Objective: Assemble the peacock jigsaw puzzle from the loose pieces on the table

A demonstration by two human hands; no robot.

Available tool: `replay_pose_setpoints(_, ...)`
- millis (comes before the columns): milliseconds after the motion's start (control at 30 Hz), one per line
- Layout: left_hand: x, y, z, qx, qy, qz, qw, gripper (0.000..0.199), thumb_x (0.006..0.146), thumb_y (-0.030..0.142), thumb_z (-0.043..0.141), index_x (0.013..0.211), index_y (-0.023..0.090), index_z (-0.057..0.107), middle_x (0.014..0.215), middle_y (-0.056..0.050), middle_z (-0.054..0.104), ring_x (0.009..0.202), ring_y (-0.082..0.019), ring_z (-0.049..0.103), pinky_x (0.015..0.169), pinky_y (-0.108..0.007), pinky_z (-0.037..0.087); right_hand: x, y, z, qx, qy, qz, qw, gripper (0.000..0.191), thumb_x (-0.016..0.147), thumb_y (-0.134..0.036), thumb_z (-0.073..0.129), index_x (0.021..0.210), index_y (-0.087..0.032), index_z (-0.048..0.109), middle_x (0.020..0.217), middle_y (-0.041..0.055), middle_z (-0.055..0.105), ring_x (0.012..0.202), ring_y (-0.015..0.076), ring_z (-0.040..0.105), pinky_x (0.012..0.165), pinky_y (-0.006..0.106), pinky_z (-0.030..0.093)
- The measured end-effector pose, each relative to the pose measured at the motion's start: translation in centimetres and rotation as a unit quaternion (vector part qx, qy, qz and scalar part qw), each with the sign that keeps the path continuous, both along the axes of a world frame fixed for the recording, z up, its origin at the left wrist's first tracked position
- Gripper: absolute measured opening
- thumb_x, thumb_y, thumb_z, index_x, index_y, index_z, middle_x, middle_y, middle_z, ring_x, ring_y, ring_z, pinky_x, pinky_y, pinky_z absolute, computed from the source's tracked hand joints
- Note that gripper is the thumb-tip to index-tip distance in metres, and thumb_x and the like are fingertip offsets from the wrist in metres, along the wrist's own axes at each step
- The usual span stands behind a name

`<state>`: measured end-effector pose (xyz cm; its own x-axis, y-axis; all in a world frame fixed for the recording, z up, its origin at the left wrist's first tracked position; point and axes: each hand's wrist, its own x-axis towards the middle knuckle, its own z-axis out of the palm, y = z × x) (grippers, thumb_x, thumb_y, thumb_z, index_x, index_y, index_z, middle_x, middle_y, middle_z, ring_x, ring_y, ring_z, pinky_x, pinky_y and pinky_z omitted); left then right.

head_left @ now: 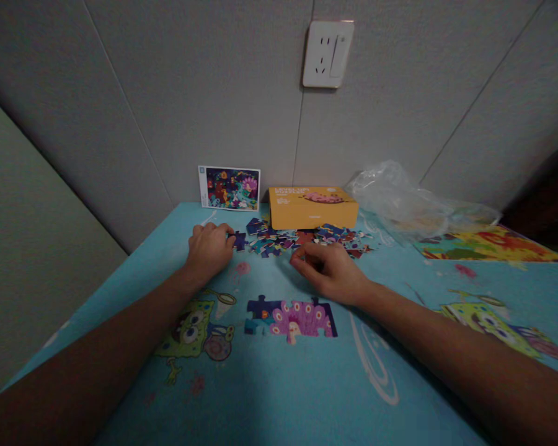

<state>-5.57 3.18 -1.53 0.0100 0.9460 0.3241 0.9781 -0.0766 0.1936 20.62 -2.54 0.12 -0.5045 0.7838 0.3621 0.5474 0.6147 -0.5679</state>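
Note:
Loose jigsaw pieces (283, 240) lie in a heap in front of a yellow box. My left hand (210, 249) is at the left end of the heap, its fingertips at a dark purple piece (240, 241); whether it grips the piece is unclear. My right hand (330, 269) hovers at the near edge of the heap, thumb and fingers curled together, and anything between them is too small to make out. Nearer to me, several joined pieces (302, 319) form a strip with a pink, scalloped shape on dark purple.
A picture card (230, 188) leans on the wall left of the yellow box (313, 208). Clear plastic bags (400, 198) and a colourful flat sheet (493, 244) lie at the right. The blue cloth (270, 396) has cartoon prints.

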Motion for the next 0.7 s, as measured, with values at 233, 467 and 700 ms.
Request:
replay_pose_setpoints(233,1.5,-1.1,0.4,0.025,-0.040,-0.167,0.985,0.041,0.083,0.045,0.062,0.113,0.016,0.068,0.112,-0.009,0.070,0.110,-0.030,0.051,0.102,-0.046,0.036,-0.3,-0.2,0.1,0.000,-0.005,0.008,1.000,0.021,0.089,-0.028,0.051,0.080,-0.015,0.065,0.050,-0.0050,0.045,0.044,0.0075,0.040,0.050,0.024,0.031)
replay_pose_setpoints(467,1.8,-1.0,0.2,-0.027,-0.038,-0.231,0.972,0.038,0.082,0.040,0.065,0.112,0.017,0.069,0.108,-0.009,0.069,0.105,-0.029,0.049,0.097,-0.045,0.037,-0.3,-0.3,0.3,0.005,-0.002,0.021,1.000,0.021,0.088,-0.027,0.051,0.081,-0.014,0.066,0.049,-0.0053,0.045,0.043,0.0070,0.040,0.049,0.024,0.030)
replay_pose_setpoints(700,1.6,-0.9,0.2,-0.016,-0.080,-0.226,0.971,0.028,0.082,0.033,0.064,0.105,0.019,0.072,0.085,-0.004,0.072,0.093,-0.027,0.051,0.087,-0.040,0.041,-0.2,-0.1,0.0,0.004,-0.007,0.017,1.000,0.021,0.089,-0.027,0.052,0.081,-0.014,0.067,0.049,-0.0051,0.046,0.043,0.0072,0.041,0.049,0.024,0.031)
